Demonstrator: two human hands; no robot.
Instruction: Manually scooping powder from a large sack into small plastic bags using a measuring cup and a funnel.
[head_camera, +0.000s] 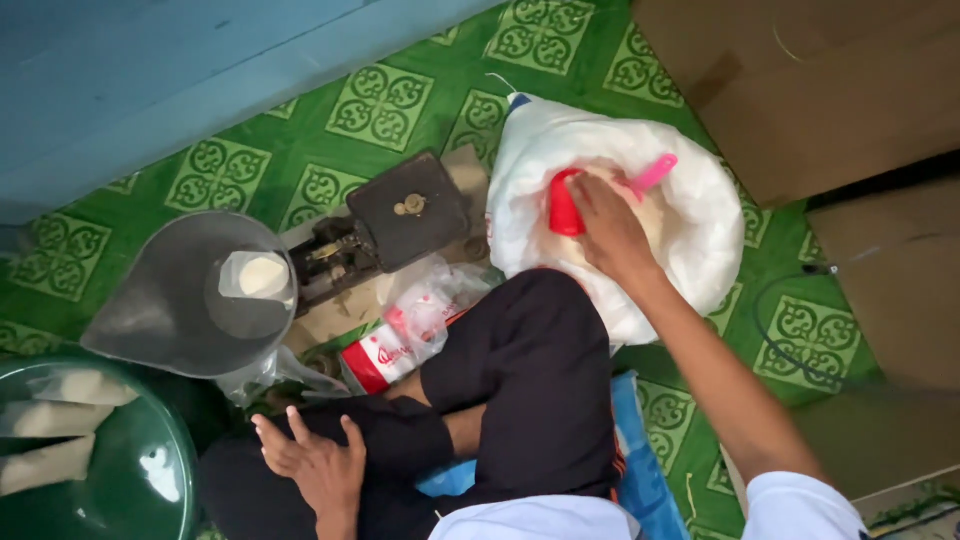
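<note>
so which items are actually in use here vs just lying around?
In use: right hand gripping red scoop in white sack; filled bag on scale pan; balance scale.
Lying about: plastic bag pack, green bowl, cardboard boxes. Left hand rests on the knee.
</note>
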